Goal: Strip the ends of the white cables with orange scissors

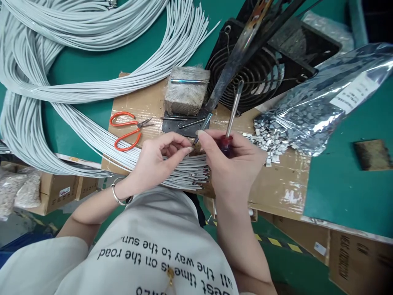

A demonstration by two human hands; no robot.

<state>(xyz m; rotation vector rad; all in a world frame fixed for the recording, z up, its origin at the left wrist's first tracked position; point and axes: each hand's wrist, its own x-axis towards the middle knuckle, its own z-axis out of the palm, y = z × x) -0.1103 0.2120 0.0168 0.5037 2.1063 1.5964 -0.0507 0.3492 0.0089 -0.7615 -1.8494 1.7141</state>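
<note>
Cardboard covers our green bench; our left hand pinches grey wires, right hand clamps a soldering iron.

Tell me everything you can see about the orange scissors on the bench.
The orange scissors are small snips with large looped handles in bright orange, plastic-coated by the look, and short dark metal blades. They lie flat on the brown cardboard sheet, handles to the left, blades pointing right and slightly apart. Neither hand touches them; the left hand is nearest, just below and right. The bundle of grey wires passes close beside the lower handle; contact cannot be told.
</note>
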